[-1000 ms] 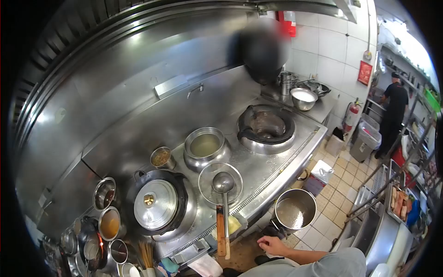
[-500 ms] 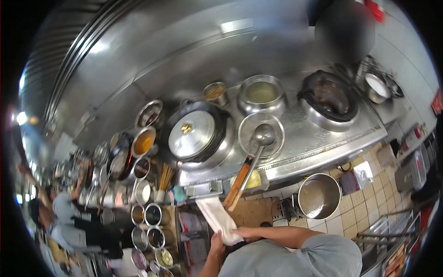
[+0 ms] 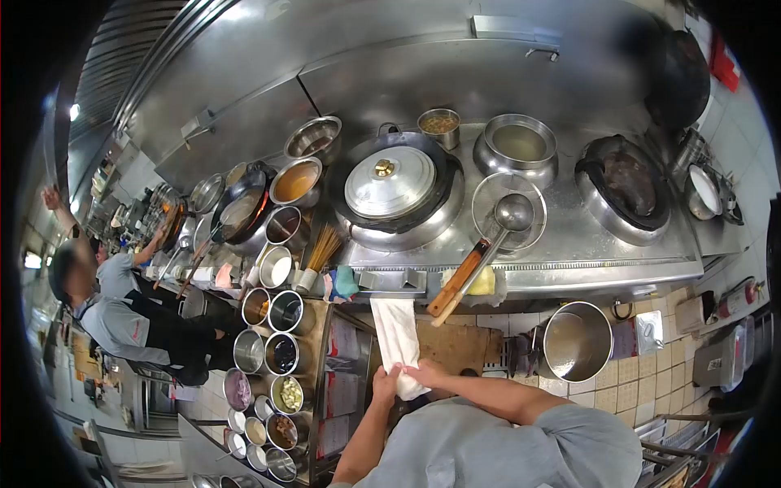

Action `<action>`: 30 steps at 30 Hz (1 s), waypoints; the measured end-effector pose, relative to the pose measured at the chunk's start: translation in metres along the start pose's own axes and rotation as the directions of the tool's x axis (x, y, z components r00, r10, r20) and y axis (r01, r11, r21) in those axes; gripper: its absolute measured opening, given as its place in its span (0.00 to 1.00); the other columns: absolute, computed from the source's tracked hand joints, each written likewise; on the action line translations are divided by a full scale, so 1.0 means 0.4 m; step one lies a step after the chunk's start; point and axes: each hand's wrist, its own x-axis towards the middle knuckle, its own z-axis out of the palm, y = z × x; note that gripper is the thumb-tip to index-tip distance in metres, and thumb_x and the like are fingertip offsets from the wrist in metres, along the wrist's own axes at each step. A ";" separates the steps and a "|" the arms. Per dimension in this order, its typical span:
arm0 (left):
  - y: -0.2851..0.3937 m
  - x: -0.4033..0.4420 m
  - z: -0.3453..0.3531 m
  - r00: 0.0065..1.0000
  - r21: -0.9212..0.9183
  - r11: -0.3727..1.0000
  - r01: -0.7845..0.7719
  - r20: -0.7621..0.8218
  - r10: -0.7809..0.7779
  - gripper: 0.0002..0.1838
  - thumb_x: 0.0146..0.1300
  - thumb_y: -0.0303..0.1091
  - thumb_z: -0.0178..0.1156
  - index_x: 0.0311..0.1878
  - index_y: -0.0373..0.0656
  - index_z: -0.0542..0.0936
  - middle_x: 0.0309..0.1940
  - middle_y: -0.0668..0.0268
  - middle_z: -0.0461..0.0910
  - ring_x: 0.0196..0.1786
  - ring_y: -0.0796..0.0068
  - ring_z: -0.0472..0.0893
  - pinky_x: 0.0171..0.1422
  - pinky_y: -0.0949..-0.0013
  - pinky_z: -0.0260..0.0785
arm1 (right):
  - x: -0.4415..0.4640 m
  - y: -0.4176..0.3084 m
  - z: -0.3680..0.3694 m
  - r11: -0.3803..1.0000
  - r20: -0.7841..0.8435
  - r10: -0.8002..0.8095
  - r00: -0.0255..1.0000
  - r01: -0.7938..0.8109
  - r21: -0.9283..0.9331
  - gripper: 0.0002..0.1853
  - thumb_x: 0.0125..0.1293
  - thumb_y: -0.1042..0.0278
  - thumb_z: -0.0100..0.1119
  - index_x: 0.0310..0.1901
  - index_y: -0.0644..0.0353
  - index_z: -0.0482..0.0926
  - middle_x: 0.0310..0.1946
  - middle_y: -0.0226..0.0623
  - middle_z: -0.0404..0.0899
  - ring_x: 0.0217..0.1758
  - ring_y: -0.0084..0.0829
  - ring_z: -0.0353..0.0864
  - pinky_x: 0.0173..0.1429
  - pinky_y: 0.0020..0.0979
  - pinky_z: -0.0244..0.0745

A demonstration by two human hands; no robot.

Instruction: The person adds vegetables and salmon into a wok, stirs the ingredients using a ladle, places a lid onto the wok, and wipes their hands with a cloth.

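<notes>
A long white cloth stretches from my body toward the front of the stove. My left hand is closed on its near left edge. At the right edge, my right hand grips the same cloth, close beside the left one. Beyond the cloth, a ladle rests in a round wire strainer, their handles jutting over the counter's front edge. Neither hand touches them. Under the handles lies a folded yellow cloth.
A lidded wok and a steel pot stand on the stove counter. Several ingredient tins fill the left side. A big stockpot is at right. Two people work at far left.
My view has swung left, so the stove appears further right and sharper. The cloth hangs straighter, and both hands have come closer together on it.
</notes>
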 end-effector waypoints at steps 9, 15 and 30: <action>-0.063 0.024 -0.087 0.995 0.170 0.983 -0.066 0.081 0.053 0.21 0.70 0.45 0.63 0.50 0.34 0.81 0.42 0.63 0.85 0.43 0.76 0.80 0.51 0.68 0.72 | -0.040 0.049 0.046 0.994 0.013 -0.106 0.994 0.106 0.004 0.32 0.69 0.41 0.54 0.40 0.72 0.84 0.35 0.62 0.84 0.42 0.53 0.86 0.50 0.47 0.77; -0.116 0.061 -0.090 0.978 0.172 0.983 -0.071 0.207 0.034 0.20 0.71 0.45 0.61 0.49 0.33 0.82 0.40 0.61 0.85 0.43 0.76 0.79 0.51 0.66 0.72 | -0.038 0.066 0.057 0.993 -0.041 -0.090 0.995 0.087 -0.075 0.34 0.70 0.40 0.51 0.38 0.73 0.84 0.34 0.64 0.83 0.43 0.55 0.85 0.50 0.49 0.76; 0.286 0.261 -0.031 0.896 0.128 0.894 -0.430 0.179 0.405 0.14 0.71 0.38 0.61 0.51 0.38 0.78 0.45 0.67 0.83 0.48 0.77 0.78 0.55 0.67 0.71 | -0.144 0.823 0.028 0.780 -0.165 0.063 0.984 -0.152 -0.607 0.09 0.53 0.62 0.62 0.32 0.55 0.87 0.33 0.46 0.86 0.40 0.47 0.86 0.47 0.46 0.80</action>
